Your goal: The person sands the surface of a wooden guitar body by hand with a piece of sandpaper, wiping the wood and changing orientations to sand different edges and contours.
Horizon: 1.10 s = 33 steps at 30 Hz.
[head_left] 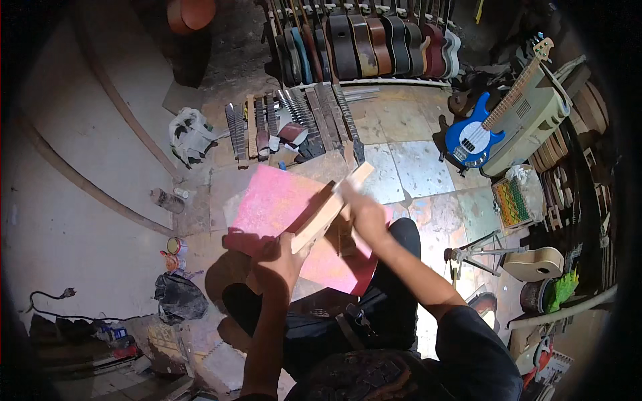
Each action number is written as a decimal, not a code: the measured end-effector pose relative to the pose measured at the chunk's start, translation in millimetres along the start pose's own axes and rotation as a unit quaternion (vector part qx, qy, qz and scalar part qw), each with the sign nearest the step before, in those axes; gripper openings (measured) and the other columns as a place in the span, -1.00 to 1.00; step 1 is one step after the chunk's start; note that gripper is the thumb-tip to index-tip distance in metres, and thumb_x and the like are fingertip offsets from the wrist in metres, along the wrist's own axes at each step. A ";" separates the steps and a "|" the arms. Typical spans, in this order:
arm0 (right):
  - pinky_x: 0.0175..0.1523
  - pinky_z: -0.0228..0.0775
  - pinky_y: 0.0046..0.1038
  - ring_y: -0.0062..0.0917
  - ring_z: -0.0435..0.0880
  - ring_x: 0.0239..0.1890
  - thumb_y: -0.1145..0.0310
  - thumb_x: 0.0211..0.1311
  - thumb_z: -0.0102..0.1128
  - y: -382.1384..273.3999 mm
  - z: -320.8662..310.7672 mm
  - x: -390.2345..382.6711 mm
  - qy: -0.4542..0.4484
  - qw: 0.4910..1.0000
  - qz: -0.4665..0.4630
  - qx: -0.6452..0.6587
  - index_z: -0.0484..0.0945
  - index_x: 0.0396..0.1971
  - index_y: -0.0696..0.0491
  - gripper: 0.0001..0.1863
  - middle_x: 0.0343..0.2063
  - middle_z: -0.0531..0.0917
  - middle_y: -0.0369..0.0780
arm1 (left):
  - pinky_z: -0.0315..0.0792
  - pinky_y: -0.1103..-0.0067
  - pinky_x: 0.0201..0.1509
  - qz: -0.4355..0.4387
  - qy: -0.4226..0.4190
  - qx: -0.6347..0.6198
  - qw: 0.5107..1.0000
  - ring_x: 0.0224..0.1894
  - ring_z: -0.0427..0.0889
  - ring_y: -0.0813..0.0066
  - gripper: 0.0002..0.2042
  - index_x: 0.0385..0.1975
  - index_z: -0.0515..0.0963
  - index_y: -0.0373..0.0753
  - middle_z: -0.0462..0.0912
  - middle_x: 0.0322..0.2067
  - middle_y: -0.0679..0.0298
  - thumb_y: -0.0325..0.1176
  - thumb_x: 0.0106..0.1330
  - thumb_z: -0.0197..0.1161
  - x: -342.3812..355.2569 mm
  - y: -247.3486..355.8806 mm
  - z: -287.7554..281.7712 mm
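Observation:
A pale wooden bar [322, 221] slants up and to the right over my lap. My left hand [275, 262] is closed round its near, lower end. Near the bar's far end is my right hand [368, 218], its fingers curled in. A whitish blur shows at those fingers, and what they hold is smeared and cannot be made out. Beneath the bar lies a pink board [267, 194], partly over my legs. A brown wooden piece [345, 240] shows below the bar, partly hidden by my right hand.
Several toothed metal and wooden strips [321, 113] lie on the floor ahead, before a rack of guitars [381, 43]. A blue bass guitar [473, 137] leans at the right. A folding stand [478, 254] is near my right knee. Cans [175, 246] and a black bag [179, 297] are at the left.

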State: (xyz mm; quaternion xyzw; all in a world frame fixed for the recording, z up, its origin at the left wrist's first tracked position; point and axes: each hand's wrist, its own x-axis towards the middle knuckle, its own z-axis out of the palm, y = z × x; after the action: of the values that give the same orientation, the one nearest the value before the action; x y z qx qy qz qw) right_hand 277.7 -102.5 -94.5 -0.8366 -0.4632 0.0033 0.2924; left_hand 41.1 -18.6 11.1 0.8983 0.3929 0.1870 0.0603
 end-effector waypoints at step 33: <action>0.07 0.65 -0.25 -0.15 0.76 0.00 0.49 0.31 0.15 40.6 -13.8 14.8 -0.015 0.994 -0.095 -0.059 0.63 0.23 -0.06 -0.52 0.22 0.67 -0.14 | 0.60 0.31 -0.26 0.011 0.000 -0.004 1.000 -0.27 0.77 0.23 -0.65 -0.35 0.64 -0.12 0.77 -0.39 0.25 -0.04 0.08 0.58 0.6 -1.0 2.1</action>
State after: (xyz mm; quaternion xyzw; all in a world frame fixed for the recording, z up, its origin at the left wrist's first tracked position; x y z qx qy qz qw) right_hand 321.3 -113.9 -99.2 -0.8046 -0.5439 -0.0391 0.2351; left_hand 41.6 -17.4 9.0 0.9025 0.3820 0.1889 0.0620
